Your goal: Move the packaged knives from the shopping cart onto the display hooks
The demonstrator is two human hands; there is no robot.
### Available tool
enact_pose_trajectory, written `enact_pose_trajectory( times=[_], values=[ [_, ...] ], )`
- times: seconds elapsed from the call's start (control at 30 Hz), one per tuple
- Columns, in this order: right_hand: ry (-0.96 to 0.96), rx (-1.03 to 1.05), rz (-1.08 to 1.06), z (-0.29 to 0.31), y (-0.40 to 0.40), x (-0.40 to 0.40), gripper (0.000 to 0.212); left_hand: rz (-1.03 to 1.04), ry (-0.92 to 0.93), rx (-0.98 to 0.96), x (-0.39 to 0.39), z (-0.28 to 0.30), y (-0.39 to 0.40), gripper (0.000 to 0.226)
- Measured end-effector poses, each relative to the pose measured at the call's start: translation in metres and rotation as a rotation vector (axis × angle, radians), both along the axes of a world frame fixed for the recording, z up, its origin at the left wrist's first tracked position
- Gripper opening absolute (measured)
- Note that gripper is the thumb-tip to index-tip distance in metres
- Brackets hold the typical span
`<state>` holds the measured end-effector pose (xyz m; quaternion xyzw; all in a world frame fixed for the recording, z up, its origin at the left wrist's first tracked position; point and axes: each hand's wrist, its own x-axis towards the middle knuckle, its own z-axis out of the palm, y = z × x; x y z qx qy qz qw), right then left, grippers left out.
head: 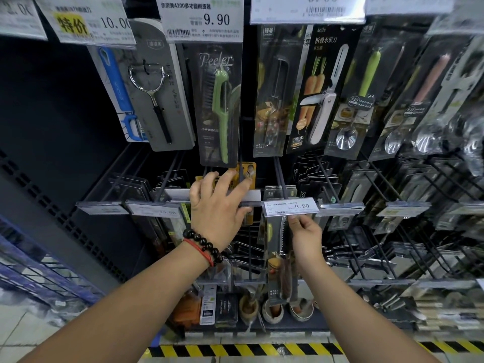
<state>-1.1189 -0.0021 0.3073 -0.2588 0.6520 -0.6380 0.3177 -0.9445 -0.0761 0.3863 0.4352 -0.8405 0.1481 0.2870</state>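
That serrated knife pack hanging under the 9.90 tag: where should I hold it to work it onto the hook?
Pinch the serrated knife pack at its top edge, coming from the right, where the right hand already holds it. The card hangs upright and long, and its top sits just under the 9.90 price tag. The left hand crowds the other side.

Views: one only, worn on the head; nothing is shared with a second view.
Facing: forward and down, at a display rack (288, 163) of hooks.
Nearness: the rack is seen within arm's reach, beyond the left hand (218, 208) and right hand (305, 235).
Framing: wide-angle; the floor (39, 334) is seen below both forearms.
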Motion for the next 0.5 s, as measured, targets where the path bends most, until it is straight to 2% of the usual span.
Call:
enact_pose_trajectory(
  times=[0.17,0.33,0.5],
  values=[
    [-0.011,0.071,-0.021,-0.002,-0.011,-0.004,0.044,-0.01,0.005,-0.018,0.0,-0.001,-0.001,0.055],
    [0.026,0.175,-0.023,-0.001,-0.028,-0.01,0.019,-0.016,0.006,-0.022,0.0,-0.003,-0.002,0.055],
    [0.016,0.166,-0.072,-0.015,-0.037,-0.019,0.016,-0.022,-0.002,-0.036,0.001,-0.003,-0.003,0.056]
  ],
)
